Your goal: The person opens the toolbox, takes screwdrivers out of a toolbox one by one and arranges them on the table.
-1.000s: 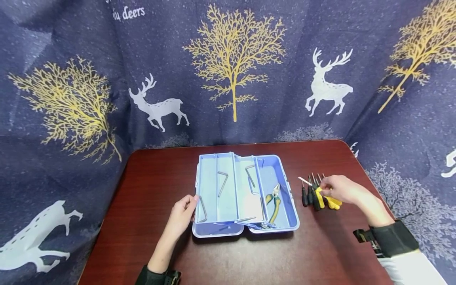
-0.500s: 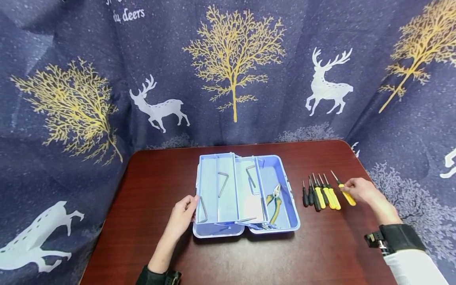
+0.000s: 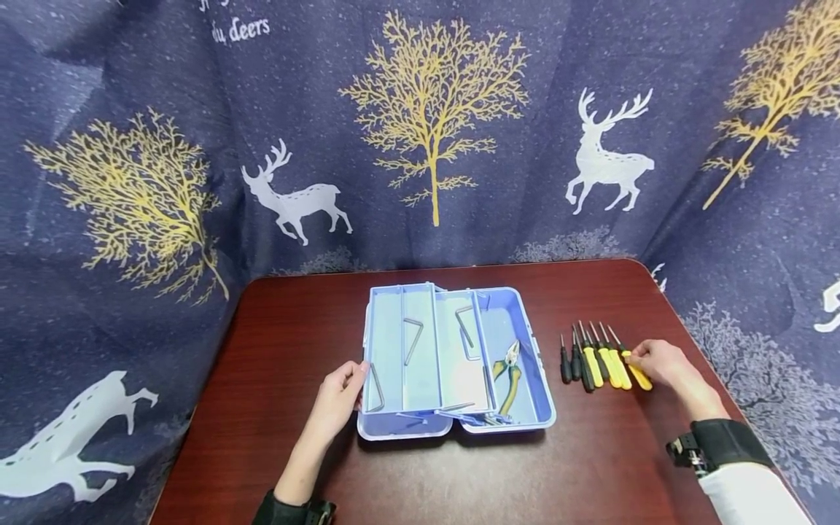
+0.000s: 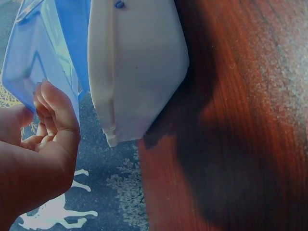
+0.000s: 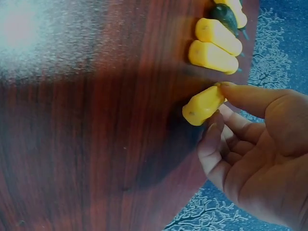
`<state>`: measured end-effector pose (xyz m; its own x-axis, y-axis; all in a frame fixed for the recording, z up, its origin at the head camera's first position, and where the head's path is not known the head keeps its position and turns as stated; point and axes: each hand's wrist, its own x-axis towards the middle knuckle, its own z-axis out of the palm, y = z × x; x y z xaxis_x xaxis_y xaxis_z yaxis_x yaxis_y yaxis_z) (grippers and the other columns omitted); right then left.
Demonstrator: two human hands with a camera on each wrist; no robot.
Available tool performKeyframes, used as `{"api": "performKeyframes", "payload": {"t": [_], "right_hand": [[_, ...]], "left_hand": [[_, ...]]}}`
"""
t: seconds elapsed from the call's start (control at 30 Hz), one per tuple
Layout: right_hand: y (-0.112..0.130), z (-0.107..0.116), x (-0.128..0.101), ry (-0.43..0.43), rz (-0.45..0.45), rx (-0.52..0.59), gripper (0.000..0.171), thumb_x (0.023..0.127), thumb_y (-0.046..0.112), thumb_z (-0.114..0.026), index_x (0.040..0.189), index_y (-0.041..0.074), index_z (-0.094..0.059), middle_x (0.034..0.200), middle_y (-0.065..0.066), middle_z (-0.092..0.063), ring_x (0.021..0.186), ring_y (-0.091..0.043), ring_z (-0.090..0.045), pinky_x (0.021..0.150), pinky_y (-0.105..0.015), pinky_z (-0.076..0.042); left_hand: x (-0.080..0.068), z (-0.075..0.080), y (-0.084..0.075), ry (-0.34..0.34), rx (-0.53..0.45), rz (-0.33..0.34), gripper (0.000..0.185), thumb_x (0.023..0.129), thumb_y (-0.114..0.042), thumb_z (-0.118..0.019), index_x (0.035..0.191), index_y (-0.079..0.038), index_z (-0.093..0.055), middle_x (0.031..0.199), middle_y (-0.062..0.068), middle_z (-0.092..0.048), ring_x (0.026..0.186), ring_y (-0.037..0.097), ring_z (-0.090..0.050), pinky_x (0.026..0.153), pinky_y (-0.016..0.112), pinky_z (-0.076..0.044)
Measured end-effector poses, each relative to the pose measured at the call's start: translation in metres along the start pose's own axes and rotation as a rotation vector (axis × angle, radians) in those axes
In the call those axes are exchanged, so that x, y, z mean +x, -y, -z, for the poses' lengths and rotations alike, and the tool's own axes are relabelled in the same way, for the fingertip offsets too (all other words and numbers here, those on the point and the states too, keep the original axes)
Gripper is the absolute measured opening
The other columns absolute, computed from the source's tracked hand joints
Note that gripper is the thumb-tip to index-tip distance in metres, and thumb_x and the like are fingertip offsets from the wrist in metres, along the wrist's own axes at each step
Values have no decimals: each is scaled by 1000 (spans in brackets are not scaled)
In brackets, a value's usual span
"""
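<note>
My right hand (image 3: 664,362) pinches a yellow-handled screwdriver (image 3: 638,374) between thumb and fingers, at the right end of a row of screwdrivers (image 3: 590,364). Those in the row have black or yellow handles, shafts pointing to the back of the table. In the right wrist view the held handle (image 5: 202,107) lies apart from the other yellow handles (image 5: 214,57). My left hand (image 3: 340,397) grips the left tray edge of a blue toolbox (image 3: 420,423). The left wrist view shows its thumb and curled fingers at the tray wall (image 4: 57,57).
The toolbox stands unfolded mid-table. Several hex keys (image 3: 412,343) lie in its trays, and pliers (image 3: 510,379) with green-yellow handles in its right compartment. A dark patterned cloth (image 3: 420,240) hangs behind the reddish-brown table (image 3: 289,321).
My right hand has brought the yellow screwdriver from over the row to its right, then slightly left toward the others, its shaft lower. My left hand keeps its place on the toolbox.
</note>
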<state>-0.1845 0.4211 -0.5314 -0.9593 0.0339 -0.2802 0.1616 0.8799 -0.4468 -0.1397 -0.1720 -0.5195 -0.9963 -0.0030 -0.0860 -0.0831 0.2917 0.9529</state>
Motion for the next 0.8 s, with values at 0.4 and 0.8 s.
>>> {"api": "performKeyframes", "payload": {"t": [0.4,0.8], "right_hand": [[2,-5,-4,-5,42,33,28,99,17,-63,99,-11,-67,80,-11,-66,70,-16,-57,61,-33,-48],[2,-2,-12,-46,38,5,33,101,20,-61,100,-12,-66,84,-17,-70,71,-19,-62,62,-35,-49]], "left_hand": [[-1,-2,0,-5,14,-5,32,108,-21,-58,83,0,-60,61,3,-55,54,10,-54,53,26,-53],[1,-2,-6,6,-18,-25,30,107,-20,-60,84,0,-60,62,4,-55,53,11,-54,52,25,-53]]}}
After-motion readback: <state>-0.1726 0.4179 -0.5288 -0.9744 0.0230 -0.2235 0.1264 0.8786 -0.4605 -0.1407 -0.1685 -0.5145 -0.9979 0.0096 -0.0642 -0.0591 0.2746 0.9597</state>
